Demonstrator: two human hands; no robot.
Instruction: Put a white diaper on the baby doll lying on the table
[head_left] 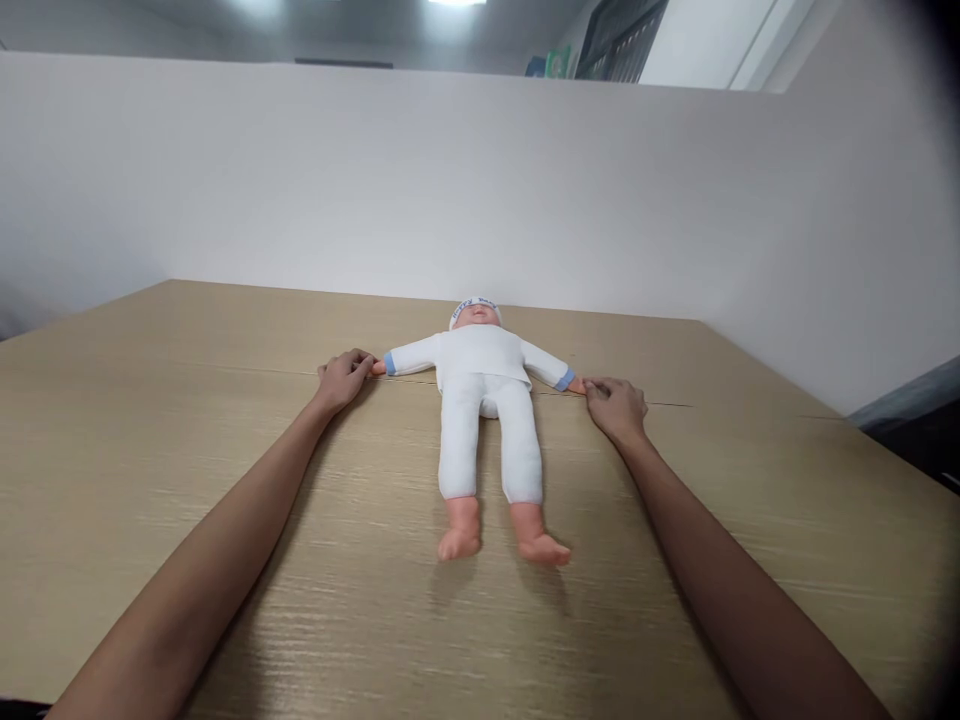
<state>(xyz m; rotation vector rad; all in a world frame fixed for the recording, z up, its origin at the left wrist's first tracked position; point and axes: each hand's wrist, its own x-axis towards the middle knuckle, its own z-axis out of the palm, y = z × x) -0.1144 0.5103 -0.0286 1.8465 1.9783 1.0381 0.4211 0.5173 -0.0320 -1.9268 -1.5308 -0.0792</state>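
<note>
A baby doll (pixel 484 360) lies on its back on the wooden table, its head toward the wall and its bare feet toward me. It wears a white top and trousers with blue cuffs, plus a white cap with dark lettering. Both of its arms are stretched out sideways. My left hand (pixel 346 378) is closed on the doll's hand at the left of the view. On the other side, my right hand (pixel 616 406) pinches the doll's other hand. My fingers partly cover both of the doll's hands.
The pale wooden tabletop (pixel 337 570) spreads around the doll, with a thin seam running across it. Behind it rises a white partition wall (pixel 450 180). A dark object (pixel 919 435) stands beyond the table's right edge.
</note>
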